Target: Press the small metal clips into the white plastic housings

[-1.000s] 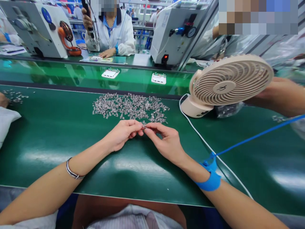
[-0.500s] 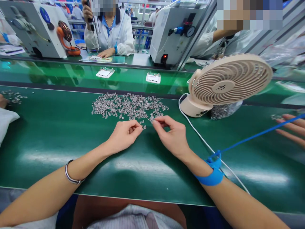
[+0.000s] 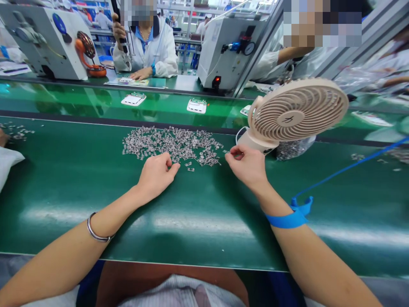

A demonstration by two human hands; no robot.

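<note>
A heap of small silvery metal parts (image 3: pixel 169 143) is spread over the green work surface in front of me. My left hand (image 3: pixel 156 175) rests at the heap's near edge, fingers curled and thumb close to the index finger; whatever may be in them is hidden. Just right of its thumb lie a couple of loose parts (image 3: pixel 191 169). My right hand (image 3: pixel 247 167) is right of the heap, in front of the fan base, with thumb and index finger pinched. A small metal part (image 3: pixel 226 152) shows at those fingertips.
A beige fan (image 3: pixel 297 111) stands on the right, a clear bag of metal parts (image 3: pixel 294 148) behind it. White circuit-board housings (image 3: pixel 196 106) sit on the green belt (image 3: pixel 99 100) beyond. A blue wrist-strap cord (image 3: pixel 351 167) runs right. Co-workers sit opposite, and a sleeve (image 3: pixel 11 160) is at left.
My right hand has moved right, away from the heap towards the fan base. My left hand has drawn back a little leftwards. A co-worker's hand at the right edge has left the view.
</note>
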